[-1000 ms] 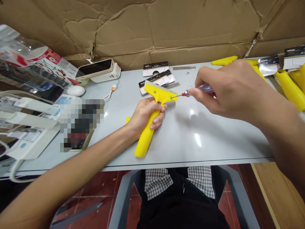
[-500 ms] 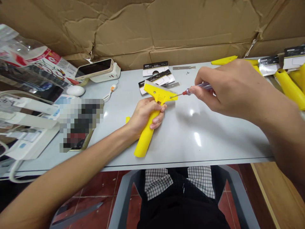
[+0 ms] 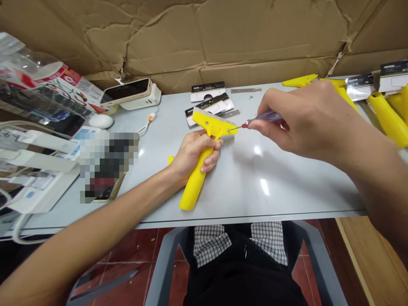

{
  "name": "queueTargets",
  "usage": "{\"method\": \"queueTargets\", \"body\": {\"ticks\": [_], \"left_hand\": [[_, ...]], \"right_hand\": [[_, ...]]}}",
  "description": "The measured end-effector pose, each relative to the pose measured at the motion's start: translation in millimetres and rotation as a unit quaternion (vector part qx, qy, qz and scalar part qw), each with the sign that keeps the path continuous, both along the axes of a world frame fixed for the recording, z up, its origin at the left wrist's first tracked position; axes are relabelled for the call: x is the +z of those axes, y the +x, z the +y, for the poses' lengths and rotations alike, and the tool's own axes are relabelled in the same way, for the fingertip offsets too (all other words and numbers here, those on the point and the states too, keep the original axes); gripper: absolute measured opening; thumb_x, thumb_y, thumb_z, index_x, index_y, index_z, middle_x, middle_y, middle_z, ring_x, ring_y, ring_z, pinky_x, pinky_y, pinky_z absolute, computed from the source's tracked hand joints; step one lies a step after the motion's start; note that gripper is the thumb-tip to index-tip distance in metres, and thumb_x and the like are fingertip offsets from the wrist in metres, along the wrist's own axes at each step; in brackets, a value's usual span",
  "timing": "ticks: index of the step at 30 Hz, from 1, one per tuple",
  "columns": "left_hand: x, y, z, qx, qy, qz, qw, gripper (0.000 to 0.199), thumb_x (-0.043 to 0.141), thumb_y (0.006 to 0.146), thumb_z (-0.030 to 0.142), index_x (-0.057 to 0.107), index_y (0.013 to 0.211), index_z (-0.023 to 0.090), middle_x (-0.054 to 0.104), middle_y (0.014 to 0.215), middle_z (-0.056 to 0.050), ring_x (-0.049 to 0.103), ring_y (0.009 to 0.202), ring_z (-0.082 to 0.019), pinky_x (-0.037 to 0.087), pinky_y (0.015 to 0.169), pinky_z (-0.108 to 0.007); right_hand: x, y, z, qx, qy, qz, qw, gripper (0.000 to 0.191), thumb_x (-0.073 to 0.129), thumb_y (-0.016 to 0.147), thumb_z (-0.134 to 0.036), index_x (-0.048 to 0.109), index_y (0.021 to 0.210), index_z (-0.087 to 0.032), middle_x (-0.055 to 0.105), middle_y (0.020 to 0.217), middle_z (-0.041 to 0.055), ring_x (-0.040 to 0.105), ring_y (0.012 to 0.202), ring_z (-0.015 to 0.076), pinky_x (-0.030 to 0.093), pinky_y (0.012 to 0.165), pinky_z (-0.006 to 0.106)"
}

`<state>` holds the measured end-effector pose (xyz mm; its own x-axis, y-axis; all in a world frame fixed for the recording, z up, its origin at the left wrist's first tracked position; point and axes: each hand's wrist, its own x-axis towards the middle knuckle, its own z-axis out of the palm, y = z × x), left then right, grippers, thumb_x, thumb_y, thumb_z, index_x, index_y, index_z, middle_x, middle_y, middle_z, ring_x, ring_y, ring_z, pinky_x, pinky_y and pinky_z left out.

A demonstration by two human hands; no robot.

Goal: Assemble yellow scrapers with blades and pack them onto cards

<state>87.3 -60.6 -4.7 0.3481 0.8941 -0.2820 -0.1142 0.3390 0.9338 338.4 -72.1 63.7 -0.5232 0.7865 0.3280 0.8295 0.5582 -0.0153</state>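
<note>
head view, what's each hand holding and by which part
The left hand grips the yellow scraper by its upper handle, just below the head; the right hand holds a screwdriver by its translucent handle.

The glossy pale grey counter (image 3: 287, 182) bears two overlapping black-and-white cards (image 3: 208, 92) near its back edge, with a thin metal blade (image 3: 246, 90) and tiny metal pieces (image 3: 251, 97) just right of them. Along the left lie a white mouse (image 3: 101, 121), a white power strip (image 3: 41, 189) and a partly pixelated phone (image 3: 118, 182); at the far right, yellow handles (image 3: 387, 119) are gathered.
</note>
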Motion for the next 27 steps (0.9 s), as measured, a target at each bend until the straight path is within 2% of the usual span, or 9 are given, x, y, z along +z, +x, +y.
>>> {"method": "queueTargets", "body": {"ticks": [2, 7, 10, 15, 18, 21, 23, 27], "left_hand": [[-0.3, -0.1, -0.1, -0.002, 0.0, -0.001, 1.0, 0.011, 0.066, 0.07, 0.022, 0.055, 0.071, 0.02, 0.048, 0.044, 0.005, 0.03, 0.029, -0.005, 0.027, 0.029, -0.017], [-0.6, -0.1, 0.0, 0.005, -0.003, -0.005, 1.0, 0.013, 0.067, 0.07, 0.022, 0.055, 0.073, 0.02, 0.049, 0.046, 0.005, 0.03, 0.03, -0.005, 0.027, 0.029, -0.017], [-0.1, -0.3, 0.2, 0.004, -0.006, -0.003, 1.0, 0.014, 0.068, 0.071, 0.022, 0.054, 0.073, 0.02, 0.047, 0.045, 0.005, 0.03, 0.029, -0.005, 0.026, 0.03, -0.017], [2.1, 0.0, -0.2, -0.009, 0.002, 0.011, 1.0, 0.012, 0.067, 0.07, 0.021, 0.055, 0.072, 0.02, 0.046, 0.043, 0.005, 0.031, 0.028, -0.006, 0.027, 0.029, -0.018], [2.8, 0.8, -0.7, -0.01, 0.003, 0.014, 1.0, 0.012, 0.067, 0.069, 0.022, 0.055, 0.071, 0.02, 0.047, 0.043, 0.005, 0.031, 0.028, -0.006, 0.028, 0.029, -0.018], [2.7, 1.6, -0.8, -0.002, -0.005, 0.008, 1.0, 0.014, 0.067, 0.069, 0.021, 0.054, 0.074, 0.02, 0.049, 0.046, 0.005, 0.032, 0.03, -0.005, 0.028, 0.03, -0.017], [2.4, 1.6, -0.5, 0.006, -0.01, 0.001, 1.0, 0.016, 0.068, 0.068, 0.021, 0.053, 0.076, 0.021, 0.05, 0.049, 0.005, 0.031, 0.031, -0.005, 0.027, 0.03, -0.017], [1.8, 0.6, 0.3, 0.006, -0.015, -0.001, 1.0, 0.016, 0.069, 0.07, 0.021, 0.054, 0.076, 0.02, 0.048, 0.047, 0.005, 0.031, 0.031, -0.005, 0.027, 0.03, -0.017]], "right_hand": [[0.0, 1.0, 0.4, -0.003, 0.004, 0.004, 1.0, 0.027, 0.054, 0.108, -0.043, 0.072, 0.108, -0.023, 0.07, 0.072, 0.0077, 0.063, 0.066, 0.0285, 0.028, 0.063, 0.039], [-1.8, 7.5, 0.7, 0.048, -0.011, 0.022, 0.999, 0.028, 0.058, 0.103, -0.03, 0.064, 0.129, -0.022, 0.077, 0.094, 0.0094, 0.065, 0.073, 0.0281, 0.033, 0.065, 0.039], [-2.4, 6.9, 1.1, 0.05, -0.01, 0.02, 0.999, 0.024, 0.056, 0.104, -0.03, 0.065, 0.124, -0.022, 0.075, 0.088, 0.0087, 0.062, 0.07, 0.0275, 0.033, 0.065, 0.039], [-1.3, 4.6, 2.9, -0.01, -0.004, 0.003, 1.0, 0.025, 0.05, 0.109, -0.041, 0.069, 0.109, -0.025, 0.066, 0.074, 0.0068, 0.06, 0.067, 0.0281, 0.029, 0.065, 0.04], [-2.3, 8.1, 3.8, 0.017, -0.019, 0.021, 0.999, 0.021, 0.057, 0.106, -0.041, 0.067, 0.117, -0.026, 0.069, 0.078, 0.0053, 0.062, 0.07, 0.0272, 0.029, 0.067, 0.039], [-4.8, 12.0, 4.2, 0.082, -0.036, 0.046, 0.995, 0.034, 0.064, 0.097, -0.029, 0.06, 0.131, -0.026, 0.074, 0.091, 0.004, 0.062, 0.07, 0.0239, 0.033, 0.069, 0.037], [-5.9, 12.8, 4.2, 0.1, -0.039, 0.047, 0.993, 0.034, 0.06, 0.096, -0.023, 0.061, 0.13, -0.024, 0.076, 0.093, 0.0052, 0.061, 0.068, 0.0228, 0.034, 0.069, 0.037], [-4.4, 10.1, 3.8, 0.055, -0.03, 0.043, 0.997, 0.024, 0.057, 0.104, -0.034, 0.067, 0.123, -0.025, 0.074, 0.084, 0.0057, 0.063, 0.069, 0.0257, 0.033, 0.066, 0.038]]}}
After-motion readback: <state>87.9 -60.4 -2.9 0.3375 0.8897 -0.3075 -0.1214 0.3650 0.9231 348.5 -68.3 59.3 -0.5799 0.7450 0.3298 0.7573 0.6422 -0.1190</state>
